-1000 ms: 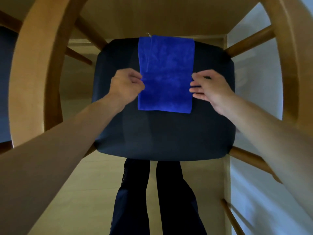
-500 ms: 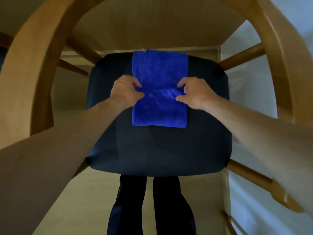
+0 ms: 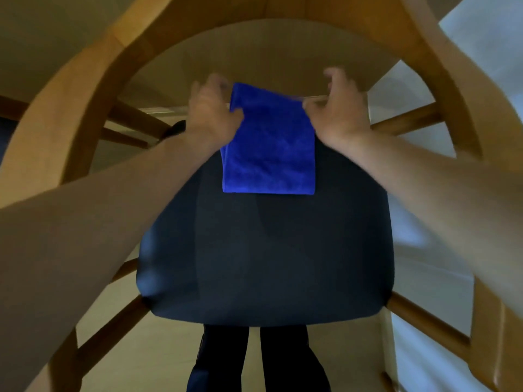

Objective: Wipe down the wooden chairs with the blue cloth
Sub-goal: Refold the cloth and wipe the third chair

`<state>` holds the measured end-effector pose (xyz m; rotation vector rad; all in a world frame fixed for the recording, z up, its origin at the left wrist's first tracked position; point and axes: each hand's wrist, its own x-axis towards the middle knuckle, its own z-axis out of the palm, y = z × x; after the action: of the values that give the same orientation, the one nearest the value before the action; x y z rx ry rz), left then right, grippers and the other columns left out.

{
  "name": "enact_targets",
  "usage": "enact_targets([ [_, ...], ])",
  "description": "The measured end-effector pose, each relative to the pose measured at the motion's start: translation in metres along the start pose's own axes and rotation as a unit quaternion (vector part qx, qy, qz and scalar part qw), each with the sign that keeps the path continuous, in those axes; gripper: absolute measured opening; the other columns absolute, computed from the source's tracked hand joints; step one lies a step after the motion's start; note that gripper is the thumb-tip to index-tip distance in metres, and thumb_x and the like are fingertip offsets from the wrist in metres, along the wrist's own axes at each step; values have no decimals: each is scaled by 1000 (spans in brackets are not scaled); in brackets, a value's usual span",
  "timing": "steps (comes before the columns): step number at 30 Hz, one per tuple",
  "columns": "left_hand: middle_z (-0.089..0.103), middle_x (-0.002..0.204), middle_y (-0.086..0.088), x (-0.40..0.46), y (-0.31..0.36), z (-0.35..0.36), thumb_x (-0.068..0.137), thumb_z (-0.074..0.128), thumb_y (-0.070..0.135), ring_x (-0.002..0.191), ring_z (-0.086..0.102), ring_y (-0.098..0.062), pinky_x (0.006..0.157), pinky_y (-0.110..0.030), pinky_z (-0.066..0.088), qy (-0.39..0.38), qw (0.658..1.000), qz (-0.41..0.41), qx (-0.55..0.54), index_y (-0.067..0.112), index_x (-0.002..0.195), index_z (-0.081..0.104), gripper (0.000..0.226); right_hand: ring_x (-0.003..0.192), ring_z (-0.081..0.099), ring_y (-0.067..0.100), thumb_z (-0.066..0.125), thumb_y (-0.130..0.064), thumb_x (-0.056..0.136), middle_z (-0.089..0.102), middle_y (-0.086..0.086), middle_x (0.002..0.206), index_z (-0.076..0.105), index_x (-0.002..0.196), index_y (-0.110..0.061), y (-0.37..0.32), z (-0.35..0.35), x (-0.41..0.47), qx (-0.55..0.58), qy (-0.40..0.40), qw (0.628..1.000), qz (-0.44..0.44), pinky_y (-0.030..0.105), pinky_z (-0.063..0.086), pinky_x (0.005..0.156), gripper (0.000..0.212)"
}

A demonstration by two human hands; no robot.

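Both hands up over back of dark seat [image 3: 266, 258], wooden chair [image 3: 85, 89] frame arching round. Left hand [image 3: 210, 114] & right hand [image 3: 341, 111] fingers curled, pinching top corners of blue cloth [image 3: 270, 148], hanging folded, lower edge over seat

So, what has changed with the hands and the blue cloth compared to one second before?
Both hands moved from the cloth's middle edges to its far corners: the left hand and right hand now pinch the blue cloth there and lift its far end, folding it toward the person. The near end still lies on the dark seat cushion, and the wooden chair frame stays put.
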<state>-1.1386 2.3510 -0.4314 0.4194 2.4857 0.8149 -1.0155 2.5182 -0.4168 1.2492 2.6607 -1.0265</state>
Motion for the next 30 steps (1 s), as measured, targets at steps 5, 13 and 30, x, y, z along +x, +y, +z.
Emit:
enact_targets([
  [5,43,124,-3,-66,-36,21,74,77,34,109,45,-21,89,-35,46,-100,953,180,221,24,117,48,53,91,57,10,73,-37,86,47,-3,120,46,117,-28,37,31,-69,8,-37,998,40,22,46,69,42],
  [13,46,110,2,-78,-52,38,74,79,33,85,50,-8,67,-22,48,-27,989,-137,-51,22,108,46,49,77,56,-2,72,-35,88,61,-14,98,57,112,-29,55,57,-92,207,-35,947,243,14,37,57,30],
  [30,62,66,0,-130,-68,41,80,77,30,61,62,-15,50,-25,48,5,976,-212,-59,16,72,57,25,93,61,5,63,-23,95,65,-9,102,60,102,-29,55,43,-93,188,-150,950,200,22,44,70,10],
])
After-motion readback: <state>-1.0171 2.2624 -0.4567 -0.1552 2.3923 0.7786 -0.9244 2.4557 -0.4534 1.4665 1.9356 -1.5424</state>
